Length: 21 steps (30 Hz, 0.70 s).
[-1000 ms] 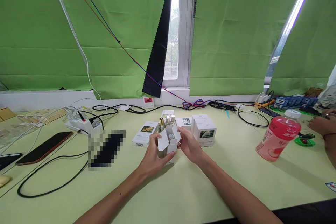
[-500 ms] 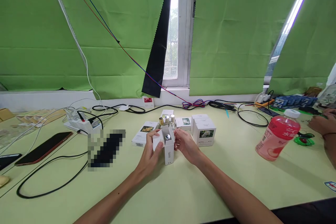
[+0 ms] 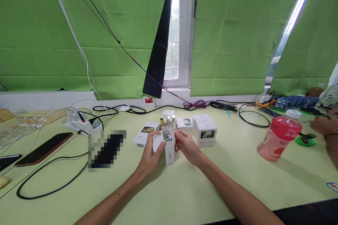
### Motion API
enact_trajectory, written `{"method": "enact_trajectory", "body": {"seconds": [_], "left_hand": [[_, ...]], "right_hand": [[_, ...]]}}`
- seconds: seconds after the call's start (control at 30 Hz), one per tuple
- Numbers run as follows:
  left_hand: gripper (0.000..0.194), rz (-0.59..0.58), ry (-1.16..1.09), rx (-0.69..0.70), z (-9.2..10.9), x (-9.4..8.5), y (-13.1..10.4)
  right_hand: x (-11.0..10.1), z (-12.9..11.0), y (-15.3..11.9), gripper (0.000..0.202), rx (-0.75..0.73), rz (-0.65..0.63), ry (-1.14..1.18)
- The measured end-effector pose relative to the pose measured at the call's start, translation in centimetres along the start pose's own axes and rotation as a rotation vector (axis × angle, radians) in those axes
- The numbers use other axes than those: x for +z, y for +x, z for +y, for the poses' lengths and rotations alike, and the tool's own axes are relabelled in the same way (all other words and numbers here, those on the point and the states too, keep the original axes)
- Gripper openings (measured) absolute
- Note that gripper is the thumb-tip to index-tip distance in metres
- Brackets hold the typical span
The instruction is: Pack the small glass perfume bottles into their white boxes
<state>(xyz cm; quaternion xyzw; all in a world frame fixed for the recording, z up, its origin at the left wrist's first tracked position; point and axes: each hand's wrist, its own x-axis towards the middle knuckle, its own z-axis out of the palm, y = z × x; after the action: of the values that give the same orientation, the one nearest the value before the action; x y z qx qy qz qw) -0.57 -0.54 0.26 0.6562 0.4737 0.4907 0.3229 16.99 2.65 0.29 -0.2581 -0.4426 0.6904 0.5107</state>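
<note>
An upright white carton (image 3: 169, 155) stands on the table with its top flap folded out to the left. Inside it, the silver cap of a bottle (image 3: 168, 137) shows at the opening. My left hand (image 3: 151, 151) grips the carton's left side and flap. On the right side, the fingers of my right hand (image 3: 186, 146) are closed on the carton's edge. Just behind are several small bottles (image 3: 168, 121) with gold and silver caps. A white box with a yellow flower picture (image 3: 146, 132) lies to the left, and white flower-print boxes (image 3: 207, 135) stand to the right.
A pink drink bottle (image 3: 279, 135) stands at right, near another person's hand (image 3: 323, 124). Phones (image 3: 43, 149), a power strip (image 3: 83, 123) and looped black cables (image 3: 52, 159) occupy the left. More cables (image 3: 224, 105) run along the back beneath green blinds (image 3: 232, 35).
The carton has shifted very slightly left, and both hands have moved a little with it. Everything else stays in place.
</note>
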Motion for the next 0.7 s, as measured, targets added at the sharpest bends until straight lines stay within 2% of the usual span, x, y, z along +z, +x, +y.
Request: {"method": "enact_trajectory", "body": {"seconds": [0.3, 0.7], "left_hand": [[0.037, -0.010, -0.009, 0.000, -0.41, -0.15, 0.07], [0.048, -0.033, 0.015, 0.091, 0.01, -0.40, 0.30]], "right_hand": [[0.15, -0.09, 0.01, 0.048, -0.006, 0.008, -0.006], [0.14, -0.15, -0.06, 0.046, -0.003, 0.003, -0.009]]}}
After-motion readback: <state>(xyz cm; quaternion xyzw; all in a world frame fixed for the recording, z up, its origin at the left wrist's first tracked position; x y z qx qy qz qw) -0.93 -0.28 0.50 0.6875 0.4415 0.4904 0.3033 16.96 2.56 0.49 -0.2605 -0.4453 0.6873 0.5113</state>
